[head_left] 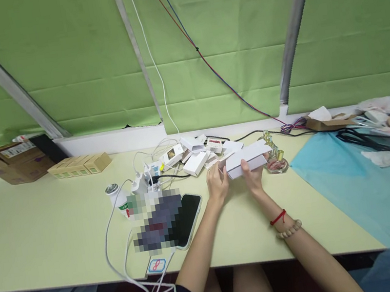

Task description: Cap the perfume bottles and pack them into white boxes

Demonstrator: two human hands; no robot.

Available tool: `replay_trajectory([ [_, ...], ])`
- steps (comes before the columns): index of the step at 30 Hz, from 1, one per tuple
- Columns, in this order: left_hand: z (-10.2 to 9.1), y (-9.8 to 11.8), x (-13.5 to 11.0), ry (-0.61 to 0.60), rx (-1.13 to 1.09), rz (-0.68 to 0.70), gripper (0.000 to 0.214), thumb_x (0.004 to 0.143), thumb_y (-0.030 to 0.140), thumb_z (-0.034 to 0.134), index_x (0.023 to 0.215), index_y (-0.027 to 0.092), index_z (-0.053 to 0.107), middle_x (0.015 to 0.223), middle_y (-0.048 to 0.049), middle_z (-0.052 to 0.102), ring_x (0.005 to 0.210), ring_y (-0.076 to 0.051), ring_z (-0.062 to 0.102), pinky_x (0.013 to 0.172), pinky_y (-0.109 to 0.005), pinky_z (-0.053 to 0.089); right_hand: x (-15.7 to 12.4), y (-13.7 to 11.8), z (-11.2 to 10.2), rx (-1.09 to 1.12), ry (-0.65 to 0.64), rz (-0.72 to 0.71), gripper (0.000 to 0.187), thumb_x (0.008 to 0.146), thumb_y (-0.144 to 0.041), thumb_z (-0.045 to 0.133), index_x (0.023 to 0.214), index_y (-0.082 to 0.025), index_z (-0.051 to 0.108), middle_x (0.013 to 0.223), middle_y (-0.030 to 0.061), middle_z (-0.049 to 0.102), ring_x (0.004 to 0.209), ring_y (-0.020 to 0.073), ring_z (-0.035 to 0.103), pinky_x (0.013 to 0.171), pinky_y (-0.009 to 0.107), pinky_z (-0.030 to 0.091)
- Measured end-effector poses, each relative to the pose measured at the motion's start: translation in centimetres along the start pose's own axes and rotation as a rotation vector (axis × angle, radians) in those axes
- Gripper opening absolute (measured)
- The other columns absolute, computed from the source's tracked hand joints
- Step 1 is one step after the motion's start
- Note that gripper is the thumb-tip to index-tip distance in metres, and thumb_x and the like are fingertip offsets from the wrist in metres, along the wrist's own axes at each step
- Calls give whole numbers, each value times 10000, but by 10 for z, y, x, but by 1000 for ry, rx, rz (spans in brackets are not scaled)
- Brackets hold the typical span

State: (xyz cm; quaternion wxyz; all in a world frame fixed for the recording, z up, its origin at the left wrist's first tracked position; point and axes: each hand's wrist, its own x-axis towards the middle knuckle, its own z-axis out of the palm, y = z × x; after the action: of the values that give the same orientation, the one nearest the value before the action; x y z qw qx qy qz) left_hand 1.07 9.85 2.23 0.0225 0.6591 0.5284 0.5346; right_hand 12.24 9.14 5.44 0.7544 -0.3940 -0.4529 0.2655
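A white cardboard box [247,159] is held up above the table between my two hands. My left hand [218,182] grips its left end, with the fingers closed at that edge. Around the right part of the box my right hand [254,176] is wrapped, its thumb lying on the near side. Just beyond the box is a heap of small white boxes [197,163], some lying flat and some tilted. Several small glass bottles [277,165] with gold-coloured caps stand to the right of my right hand.
Left of my arms lie a phone [189,218], a white can [116,195], charging cables and a power strip [140,184]. Small tan boxes [79,165] and a brown carton [16,164] stand far left. Blue sheeting [337,182] covers the right side, under black cable and a tray.
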Motion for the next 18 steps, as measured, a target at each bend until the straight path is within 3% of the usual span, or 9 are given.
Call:
replay_trajectory([
  [5, -2, -5, -1, 4, 34, 133, 409, 921, 375, 254, 1046, 147, 570, 917, -112, 642, 830, -224, 587, 746, -334, 438, 2, 4, 1, -37, 27, -122, 865, 572, -542, 708, 1225, -202, 253, 1216, 149, 429, 1061, 220, 526, 922, 401, 450],
  [10, -5, -3, 0, -23, 70, 237, 385, 913, 356, 258, 1020, 159, 571, 874, -94, 630, 790, -198, 585, 718, -306, 425, 4, 8, -1, -143, 26, -192, 858, 586, -516, 729, 1227, -188, 263, 1279, 167, 385, 1169, 230, 472, 995, 411, 407],
  [18, -7, 6, 0, -49, 47, 277, 337, 896, 313, 285, 1008, 161, 564, 887, -95, 638, 826, -201, 587, 729, -301, 421, 2, 15, -1, -285, -84, -192, 860, 630, -466, 716, 1299, -199, 247, 1267, 160, 447, 1082, 236, 546, 839, 360, 512],
])
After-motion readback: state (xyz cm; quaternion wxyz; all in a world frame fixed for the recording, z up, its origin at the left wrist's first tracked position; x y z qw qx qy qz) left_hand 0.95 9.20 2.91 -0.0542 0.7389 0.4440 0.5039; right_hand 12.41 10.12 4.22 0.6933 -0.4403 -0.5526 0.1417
